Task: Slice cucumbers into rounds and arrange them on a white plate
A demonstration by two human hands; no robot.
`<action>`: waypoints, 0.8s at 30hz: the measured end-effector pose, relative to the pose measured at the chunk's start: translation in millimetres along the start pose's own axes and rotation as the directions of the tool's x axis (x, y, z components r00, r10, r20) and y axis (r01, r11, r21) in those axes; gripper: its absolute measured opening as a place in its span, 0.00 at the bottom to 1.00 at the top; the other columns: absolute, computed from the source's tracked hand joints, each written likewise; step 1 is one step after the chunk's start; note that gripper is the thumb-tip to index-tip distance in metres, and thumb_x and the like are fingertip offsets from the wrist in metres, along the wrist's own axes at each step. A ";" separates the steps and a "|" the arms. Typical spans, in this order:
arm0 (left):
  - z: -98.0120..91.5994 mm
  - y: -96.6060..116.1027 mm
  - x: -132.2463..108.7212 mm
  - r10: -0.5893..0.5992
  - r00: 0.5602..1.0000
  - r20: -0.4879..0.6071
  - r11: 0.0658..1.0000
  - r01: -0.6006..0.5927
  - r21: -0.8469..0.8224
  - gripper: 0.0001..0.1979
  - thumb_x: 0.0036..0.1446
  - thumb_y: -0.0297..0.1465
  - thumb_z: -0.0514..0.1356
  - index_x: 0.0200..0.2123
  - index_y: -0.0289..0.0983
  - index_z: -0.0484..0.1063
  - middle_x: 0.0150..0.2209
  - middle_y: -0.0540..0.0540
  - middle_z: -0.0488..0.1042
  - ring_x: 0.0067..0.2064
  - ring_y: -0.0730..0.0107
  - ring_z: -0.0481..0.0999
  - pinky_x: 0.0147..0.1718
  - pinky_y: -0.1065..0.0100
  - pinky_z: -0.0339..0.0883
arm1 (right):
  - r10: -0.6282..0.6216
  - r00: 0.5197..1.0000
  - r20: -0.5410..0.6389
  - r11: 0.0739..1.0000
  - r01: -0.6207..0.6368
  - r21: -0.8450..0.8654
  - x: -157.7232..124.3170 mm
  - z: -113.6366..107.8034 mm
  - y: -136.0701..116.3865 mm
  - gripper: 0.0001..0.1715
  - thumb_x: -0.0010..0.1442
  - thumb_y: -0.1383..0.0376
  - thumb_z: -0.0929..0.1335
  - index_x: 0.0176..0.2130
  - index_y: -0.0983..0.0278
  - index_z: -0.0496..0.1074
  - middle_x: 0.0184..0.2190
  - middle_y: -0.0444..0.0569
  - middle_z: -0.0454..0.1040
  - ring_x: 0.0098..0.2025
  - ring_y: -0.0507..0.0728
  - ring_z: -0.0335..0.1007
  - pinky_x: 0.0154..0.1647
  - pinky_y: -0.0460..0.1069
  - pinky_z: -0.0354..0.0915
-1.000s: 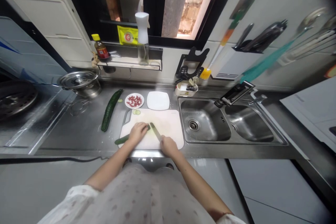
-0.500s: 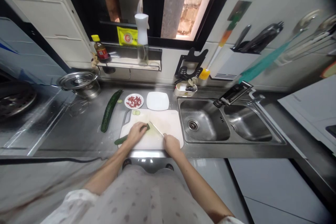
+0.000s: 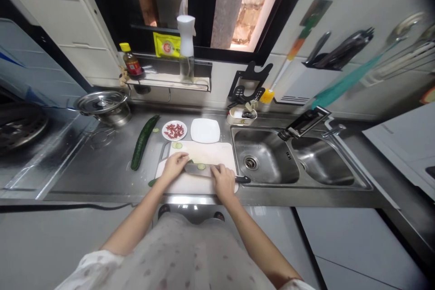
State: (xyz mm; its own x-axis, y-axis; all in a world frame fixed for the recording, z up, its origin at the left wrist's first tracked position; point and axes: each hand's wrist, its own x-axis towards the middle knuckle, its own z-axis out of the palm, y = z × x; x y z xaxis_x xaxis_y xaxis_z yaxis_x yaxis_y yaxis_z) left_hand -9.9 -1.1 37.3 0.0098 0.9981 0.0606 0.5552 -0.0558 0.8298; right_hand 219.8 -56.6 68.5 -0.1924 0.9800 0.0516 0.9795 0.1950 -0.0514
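My left hand (image 3: 176,166) is closed around a piece of cucumber whose green end shows at the fingertips, over the white cutting board (image 3: 220,154). A knife (image 3: 195,170) lies flat beside it, its black handle pointing right past the board's edge. My right hand (image 3: 222,180) grips the blade near the handle. One pale cucumber slice (image 3: 201,166) rests on the blade. A couple more slices (image 3: 177,145) lie at the board's upper left. Another cucumber piece (image 3: 152,182) pokes out at the board's lower left, partly behind my left wrist.
A whole cucumber (image 3: 144,142) lies left of the board. Behind the board are a plate of red pieces (image 3: 174,131) and a white square plate (image 3: 205,130). The double sink (image 3: 265,156) is at the right, a lidded steel pot (image 3: 106,106) at the left.
The knife has turned from upright to flat, with its handle now out to the right. My right hand has moved from the handle onto the blade. A slice now shows on the blade.
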 end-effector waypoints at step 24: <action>17.3 20.7 18.2 -0.152 0.988 0.034 0.985 0.154 -0.080 0.09 0.51 0.37 0.62 0.29 0.36 0.73 0.25 0.51 0.74 0.28 0.72 0.71 0.30 0.72 0.63 | -0.011 1.000 -0.017 1.000 0.011 0.001 -6.1 5.5 17.0 0.19 0.60 0.69 0.65 0.50 0.57 0.73 0.45 0.51 0.68 0.40 0.56 0.60 0.41 0.50 0.48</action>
State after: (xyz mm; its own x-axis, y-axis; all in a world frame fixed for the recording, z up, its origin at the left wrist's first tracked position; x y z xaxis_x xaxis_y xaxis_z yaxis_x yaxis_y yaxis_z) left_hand 16.2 16.3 45.9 -0.0465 0.9953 -0.0849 0.4815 0.0968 0.8711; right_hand 237.3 -59.1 61.8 -0.2021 0.9769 0.0688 0.9772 0.2058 -0.0520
